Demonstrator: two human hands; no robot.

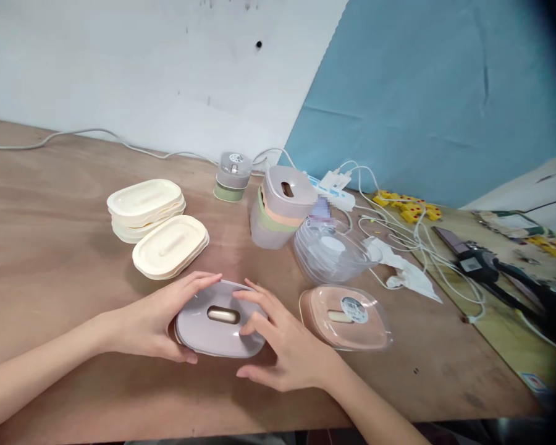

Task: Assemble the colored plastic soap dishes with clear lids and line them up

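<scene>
A lavender oval box [204, 337] with a slot in its top sits on the table in front of me. A pale, shiny bar shows inside the slot. My left hand [162, 321] wraps its left end, thumb at the front and fingers over the far edge. Round the right end curves my right hand [282, 340], with its fingers on the top and its thumb low at the front. To the right lies a peach box [370, 318] under a clear cover with a round label [354, 309]. Cream oval lids [167, 247] are stacked in two piles at the left.
Behind stand nested lavender, peach and green covers [278, 216], a small grey-and-green container [234, 176] and stacked clear covers [324, 253]. Farther right are a power strip [338, 191], white cables, crumpled tissue [408, 272], yellow pieces [412, 210] and a black strap-like object [482, 269].
</scene>
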